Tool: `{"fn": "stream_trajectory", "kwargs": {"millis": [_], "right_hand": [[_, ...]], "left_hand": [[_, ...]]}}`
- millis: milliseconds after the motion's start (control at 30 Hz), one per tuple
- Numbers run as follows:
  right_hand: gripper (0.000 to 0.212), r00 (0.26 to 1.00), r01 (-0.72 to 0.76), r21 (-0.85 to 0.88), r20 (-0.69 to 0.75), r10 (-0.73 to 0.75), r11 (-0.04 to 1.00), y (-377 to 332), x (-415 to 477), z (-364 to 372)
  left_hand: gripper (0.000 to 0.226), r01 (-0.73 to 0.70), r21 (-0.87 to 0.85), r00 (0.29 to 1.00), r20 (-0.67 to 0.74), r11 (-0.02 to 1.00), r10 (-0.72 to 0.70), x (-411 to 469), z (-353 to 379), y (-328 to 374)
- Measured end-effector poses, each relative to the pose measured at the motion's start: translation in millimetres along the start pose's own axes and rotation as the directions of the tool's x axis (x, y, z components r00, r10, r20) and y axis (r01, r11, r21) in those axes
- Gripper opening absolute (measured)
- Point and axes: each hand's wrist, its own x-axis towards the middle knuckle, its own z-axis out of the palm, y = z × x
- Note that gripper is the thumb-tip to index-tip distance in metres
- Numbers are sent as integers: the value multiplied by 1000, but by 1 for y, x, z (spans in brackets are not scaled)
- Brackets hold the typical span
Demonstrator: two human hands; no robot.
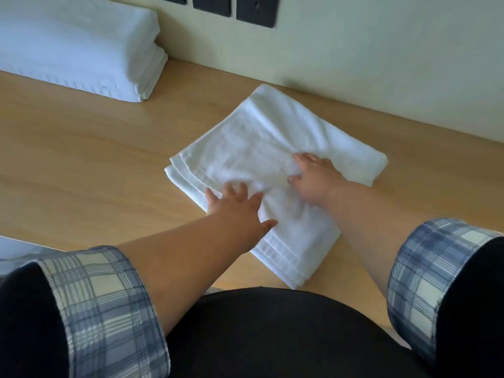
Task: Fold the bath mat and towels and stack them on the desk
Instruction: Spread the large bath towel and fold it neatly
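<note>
1. Towel (259, 137), white and folded, lies flat in the middle of the wooden desk (81, 165).
2. A stack of folded white towels (81, 50) sits at 10 o'clock, well apart from it.
3. The wall (381, 64) runs behind, from 12 to 2 o'clock, with dark wall plates (256, 9) at 12 o'clock.
4. Both hands lie on top and hide part of it.
5. The left hand (234, 211) is flat with its fingers spread, and it presses the towel's 7 o'clock edge.
6. The right hand (313, 178) is flat too and presses near the middle.
7. It sits like a diamond, with corners at 12 and 6 o'clock.
8. Its long side looks to run from 10 to 4 o'clock.
</note>
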Motion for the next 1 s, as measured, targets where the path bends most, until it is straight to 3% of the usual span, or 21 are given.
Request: {"fn": "stream_trajectory", "kwargs": {"millis": [100,233,367,500,667,767,833,900,1000], "right_hand": [[73,997,-68,22,43,67,997,13,-28,3],[62,998,-6,-15,59,7,1000,25,-73,17],[67,984,34,54,173,-43,998,35,-100,24],[68,962,142,41,230,-148,989,45,-107,24],[56,980,198,7,-9,-198,980,56,-99,31],[58,989,134,31,-64,-132,990,58,-89,44],[62,990,126,-12,-61,-126,992,57,-89,57],[63,987,134,-28,-86,-136,991,58,-91,65],[59,976,130,65,-183,-116,989,62,-87,58]], "left_hand": [[79,8,-1,1000,11,1000,-8,11,-3,-2],[69,0,-148,1000,-20,989,-3,17,0,-5],[71,26,-264,1000,-5,964,-28,13,3,-5],[69,-23,-157,1000,10,987,25,19,1,-7],[70,35,-275,994,-88,961,-62,34,-10,1],[66,137,-624,931,-183,769,-315,43,-21,0],[66,208,-726,881,-151,655,-448,56,-28,-11],[72,275,-755,857,-89,595,-508,74,-32,-25],[74,300,-728,853,-84,617,-515,105,-41,-40]]}}
